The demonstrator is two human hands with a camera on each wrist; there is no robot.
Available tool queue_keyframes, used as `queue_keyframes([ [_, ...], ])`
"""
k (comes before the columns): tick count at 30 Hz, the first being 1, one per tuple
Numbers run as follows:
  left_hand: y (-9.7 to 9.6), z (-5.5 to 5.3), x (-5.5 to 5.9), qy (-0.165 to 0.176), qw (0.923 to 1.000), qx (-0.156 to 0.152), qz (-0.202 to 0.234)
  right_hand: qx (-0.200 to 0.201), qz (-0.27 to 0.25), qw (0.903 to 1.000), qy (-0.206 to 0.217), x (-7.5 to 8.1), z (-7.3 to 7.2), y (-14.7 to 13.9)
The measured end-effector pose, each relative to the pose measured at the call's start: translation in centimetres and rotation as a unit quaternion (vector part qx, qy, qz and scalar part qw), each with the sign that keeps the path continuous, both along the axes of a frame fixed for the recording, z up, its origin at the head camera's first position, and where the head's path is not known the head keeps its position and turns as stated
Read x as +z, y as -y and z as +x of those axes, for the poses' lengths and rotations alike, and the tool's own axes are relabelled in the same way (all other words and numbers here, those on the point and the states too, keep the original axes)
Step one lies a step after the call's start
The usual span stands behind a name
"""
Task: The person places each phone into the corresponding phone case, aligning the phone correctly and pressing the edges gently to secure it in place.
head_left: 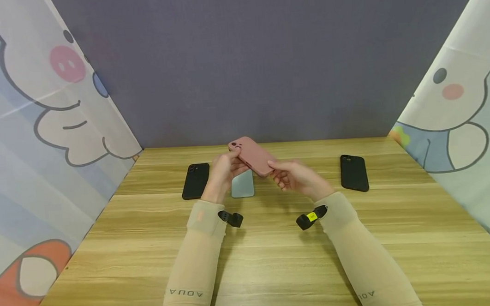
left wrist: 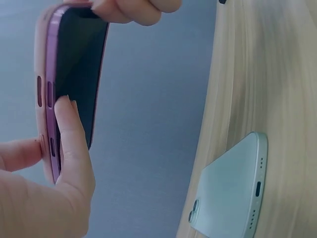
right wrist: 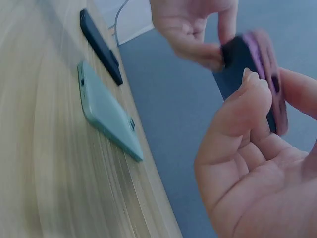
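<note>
Above the table, both hands hold a purple phone [left wrist: 79, 64] together with a pink phone case [head_left: 255, 156] on its back. In the left wrist view the phone's purple side edge stands out from the case along the near long side. My left hand [head_left: 223, 172] pinches the camera end, thumb on the case back and fingers under the screen. The opposite end is gripped by my right hand [head_left: 298, 177], thumb on the case back, fingers curled beneath. Below the left hand, a pale green phone [head_left: 242, 186] lies on the table, partly covered by that hand in the head view.
A black phone or case [head_left: 195, 181] lies left of the green phone. Farther right is a black phone case [head_left: 354, 172], camera end away from me. The wooden table [head_left: 275, 262] ends at a grey panel [head_left: 257, 64], with cartoon-printed cloths on both sides.
</note>
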State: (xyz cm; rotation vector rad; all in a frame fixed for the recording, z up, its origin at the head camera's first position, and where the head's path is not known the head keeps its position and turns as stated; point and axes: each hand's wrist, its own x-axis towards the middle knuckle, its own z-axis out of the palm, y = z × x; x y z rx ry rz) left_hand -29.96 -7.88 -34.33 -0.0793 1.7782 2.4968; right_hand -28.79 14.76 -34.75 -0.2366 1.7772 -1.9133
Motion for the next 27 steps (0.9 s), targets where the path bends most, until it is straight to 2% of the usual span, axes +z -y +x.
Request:
queue_keyframes([
  [4, -0.2, 0.1, -0.2, -0.007, 0.9999, 0.006, 0.013, 0.002, -0.014, 0.9999, 0.005, 0.0, 0.1, 0.2],
  [9, -0.4, 0.2, -0.2, -0.012, 0.9993, 0.0, 0.036, -0.016, -0.037, 0.9992, 0.004, -0.1, 0.1, 0.3],
  [15, -0.4, 0.1, -0.1, 0.001, 0.9984, 0.003, 0.056, -0.021, -0.05, 0.9985, 0.001, 0.1, 0.1, 0.0],
  [23, 0.0, -0.4, 0.0, 0.028, 0.9961, 0.018, 0.081, -0.006, -0.052, 0.9986, -0.004, 0.7, 0.2, -0.9],
  [27, 0.2, -0.4, 0.0, 0.027, 0.996, 0.02, 0.083, -0.025, -0.054, 0.9982, -0.008, 0.8, 0.1, -1.1],
])
